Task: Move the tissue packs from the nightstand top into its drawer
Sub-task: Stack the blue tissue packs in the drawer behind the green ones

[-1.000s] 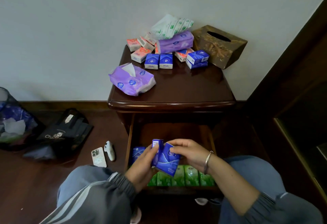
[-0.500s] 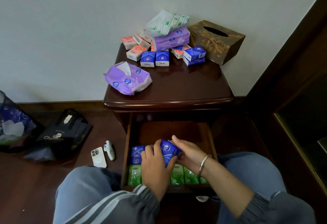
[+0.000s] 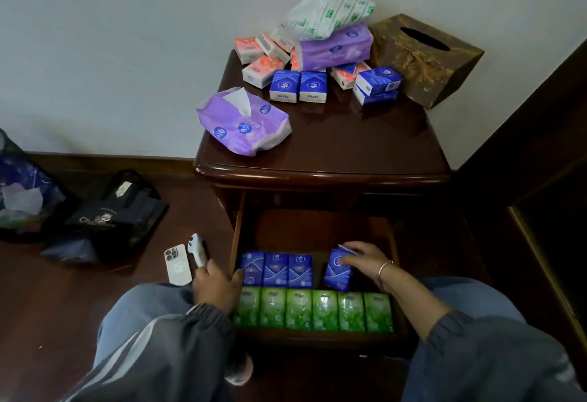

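Observation:
The nightstand (image 3: 320, 160) has its drawer (image 3: 317, 230) pulled out. In the drawer a row of several green tissue packs (image 3: 313, 309) lines the front, with three blue packs (image 3: 276, 270) behind them at the left. My right hand (image 3: 360, 257) pinches another blue pack (image 3: 337, 273), tilted, to the right of those three. My left hand (image 3: 217, 287) sits over the drawer's left wall, fingers curled outside and thumb inside beside the leftmost blue pack. On the top lie blue packs (image 3: 298, 85), orange packs (image 3: 262, 70), two purple soft packs (image 3: 243, 124) and a white-green pack (image 3: 327, 12).
A brown tissue box (image 3: 425, 57) stands at the nightstand's back right. On the floor to the left lie a phone (image 3: 178, 263), a white remote (image 3: 197, 247), a black bag (image 3: 111, 217) and a mesh bin (image 3: 19, 192). My knees flank the drawer. Dark furniture stands at the right.
Both hands held blue packs together over the drawer; now they are apart. More blue packs stand in the left row, my left hand has gone to the drawer's left wall, and my right hand keeps one pack.

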The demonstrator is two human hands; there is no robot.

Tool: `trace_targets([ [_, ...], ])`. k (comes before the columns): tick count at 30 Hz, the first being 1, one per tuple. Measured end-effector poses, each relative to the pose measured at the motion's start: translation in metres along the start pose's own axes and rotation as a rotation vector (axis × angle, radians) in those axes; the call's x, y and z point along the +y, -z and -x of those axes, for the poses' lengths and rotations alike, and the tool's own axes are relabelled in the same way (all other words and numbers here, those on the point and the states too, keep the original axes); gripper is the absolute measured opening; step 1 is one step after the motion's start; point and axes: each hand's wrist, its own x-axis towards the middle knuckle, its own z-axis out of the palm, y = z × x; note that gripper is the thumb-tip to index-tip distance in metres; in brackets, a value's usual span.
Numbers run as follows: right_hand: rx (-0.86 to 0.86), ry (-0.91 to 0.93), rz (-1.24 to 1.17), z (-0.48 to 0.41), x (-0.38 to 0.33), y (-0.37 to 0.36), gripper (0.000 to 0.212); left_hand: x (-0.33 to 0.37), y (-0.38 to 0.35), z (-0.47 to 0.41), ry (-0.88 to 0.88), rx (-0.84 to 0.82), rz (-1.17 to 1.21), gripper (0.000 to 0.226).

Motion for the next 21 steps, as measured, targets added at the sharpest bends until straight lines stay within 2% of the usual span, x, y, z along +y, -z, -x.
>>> trace_targets([
  [4,-0.053,-0.005,0.014,-0.016,0.006,-0.012,0.055,0.0,-0.017,-0.008,-0.032,-0.168,0.118,0.057],
  [9,-0.168,0.04,0.1,-0.029,0.003,-0.026,0.044,0.002,-0.023,-0.012,-0.019,-0.175,0.205,0.04],
  [13,-0.065,0.099,0.312,-0.035,0.006,-0.033,0.032,0.0,-0.023,-0.015,-0.035,-0.169,0.198,0.039],
  [21,-0.006,0.182,0.429,-0.034,0.022,-0.044,0.027,0.004,-0.022,-0.014,-0.049,-0.15,0.183,0.041],
])
